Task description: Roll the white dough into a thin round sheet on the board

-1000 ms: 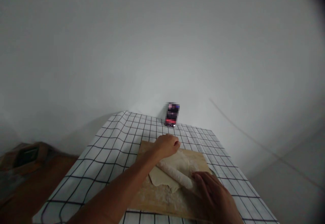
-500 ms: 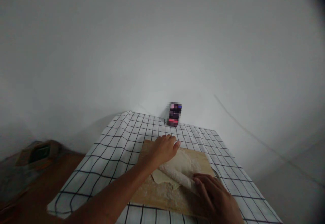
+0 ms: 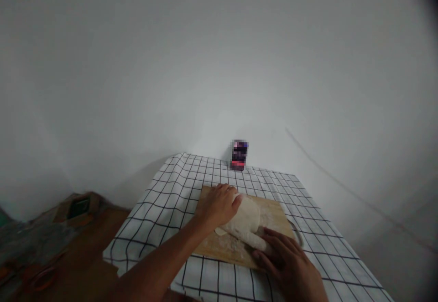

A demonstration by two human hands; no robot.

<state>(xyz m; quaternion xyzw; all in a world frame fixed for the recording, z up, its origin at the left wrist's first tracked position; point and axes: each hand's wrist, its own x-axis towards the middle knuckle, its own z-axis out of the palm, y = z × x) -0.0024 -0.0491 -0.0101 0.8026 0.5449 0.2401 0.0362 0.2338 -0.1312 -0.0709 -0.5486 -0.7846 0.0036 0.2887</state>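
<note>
A pale sheet of dough (image 3: 247, 215) lies on a floured wooden board (image 3: 227, 252). A flour-covered rolling pin (image 3: 256, 242) rests slantwise at the near edge of the sheet. My right hand (image 3: 289, 258) is closed over the pin's right end, its fingers reaching forward onto it. My left hand (image 3: 221, 204) is at the far left of the dough, fingers curled down over its edge and thumb on the near side. The pin's left end is hidden by my left wrist, and my left fingertips are out of sight.
A white, black-checked cloth (image 3: 160, 201) covers the table against a pale wall. A pixelated dark upright object (image 3: 239, 155) stands at the back. A curved rim (image 3: 298, 234) shows beside the board's right edge. Left of the table, a box (image 3: 78, 207) sits lower down.
Less dough shows on the near side of the rolling pin than before. Both hands keep roughly the same places on the dough and pin. The view has shifted slightly.
</note>
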